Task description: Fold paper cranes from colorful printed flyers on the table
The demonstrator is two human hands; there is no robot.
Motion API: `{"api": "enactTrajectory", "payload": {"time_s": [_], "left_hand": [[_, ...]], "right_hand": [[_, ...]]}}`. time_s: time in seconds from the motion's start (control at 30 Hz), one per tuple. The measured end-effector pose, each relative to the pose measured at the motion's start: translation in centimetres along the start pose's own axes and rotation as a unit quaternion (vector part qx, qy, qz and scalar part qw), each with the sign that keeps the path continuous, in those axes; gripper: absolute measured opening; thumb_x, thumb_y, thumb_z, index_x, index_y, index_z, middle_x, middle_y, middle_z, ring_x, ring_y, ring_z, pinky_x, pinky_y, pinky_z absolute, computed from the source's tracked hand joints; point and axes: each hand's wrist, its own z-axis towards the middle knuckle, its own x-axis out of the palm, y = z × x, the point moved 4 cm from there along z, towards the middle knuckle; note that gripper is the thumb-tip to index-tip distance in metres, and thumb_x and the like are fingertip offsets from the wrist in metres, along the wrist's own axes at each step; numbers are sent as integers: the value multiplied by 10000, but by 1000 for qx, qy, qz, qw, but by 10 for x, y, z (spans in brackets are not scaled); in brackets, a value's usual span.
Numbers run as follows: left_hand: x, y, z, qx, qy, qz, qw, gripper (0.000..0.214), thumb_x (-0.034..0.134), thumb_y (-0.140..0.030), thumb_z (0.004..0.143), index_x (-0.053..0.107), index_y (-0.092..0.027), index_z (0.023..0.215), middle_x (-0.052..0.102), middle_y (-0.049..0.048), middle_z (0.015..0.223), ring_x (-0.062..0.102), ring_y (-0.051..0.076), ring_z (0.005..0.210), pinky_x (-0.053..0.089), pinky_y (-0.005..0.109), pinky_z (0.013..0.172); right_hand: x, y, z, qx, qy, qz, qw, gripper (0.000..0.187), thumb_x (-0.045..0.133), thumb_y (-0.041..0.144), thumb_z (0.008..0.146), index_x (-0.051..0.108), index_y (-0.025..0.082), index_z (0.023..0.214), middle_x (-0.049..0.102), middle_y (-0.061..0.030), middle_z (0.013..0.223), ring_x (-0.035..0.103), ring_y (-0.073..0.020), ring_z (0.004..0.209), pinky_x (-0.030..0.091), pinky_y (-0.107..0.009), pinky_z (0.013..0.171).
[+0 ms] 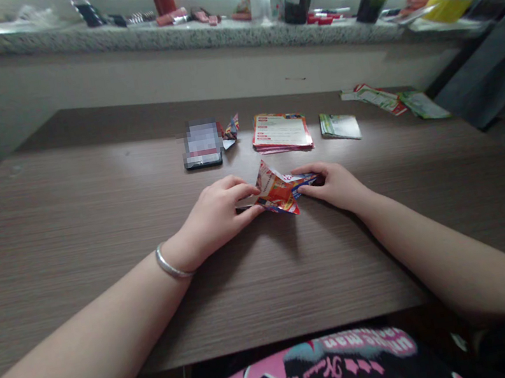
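Observation:
Between my two hands, a folded paper piece [276, 190] in red, orange, white and blue is held just above the table, with pointed corners sticking up and down. My left hand [224, 210], with a silver bangle on its wrist, pinches the left end between thumb and fingers. On the other side, my right hand [329, 184] grips the blue-and-white right end the same way. Behind them lies a stack of red-bordered printed sheets [281, 131]. A smaller folded paper piece [231, 129] rests beside a dark phone [201, 146] whose screen is blurred.
A small stack of green-and-white cards [339, 126] lies right of the sheets. Farther right are several loose colourful papers [382, 97]. Bottles with coloured liquid, such as a yellow one [447, 6], stand on the speckled windowsill [121, 38] behind the wooden table [67, 213].

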Motion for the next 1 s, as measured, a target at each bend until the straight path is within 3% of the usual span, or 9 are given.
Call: {"api": "enactTrajectory", "payload": {"time_s": [0.27,0.7,1.0], "left_hand": [[0,3,1,-47,-11,18,999,321,644,-440,838,667,-200,1049,626,64,1040,610,234,957,497,384,884],[2,4,2,-66,1,34,997,353,650,-450,822,657,-199,1071,639,74,1032,589,258,1000,474,406,913],[1,7,2,-111,32,69,991,477,623,-528,829,617,-174,1149,636,97,1074,567,290,1036,459,414,922]], "right_hand": [[4,7,-1,-19,7,17,1000,328,712,245,748,711,203,1073,739,-58,1020,682,-211,867,540,-390,831],[7,20,-4,-30,11,29,999,238,658,249,782,688,205,1015,727,-32,958,652,-177,782,518,-324,727],[14,11,-8,-55,108,125,985,412,667,190,763,538,205,1154,685,-55,1074,661,-183,936,524,-337,861]]}}
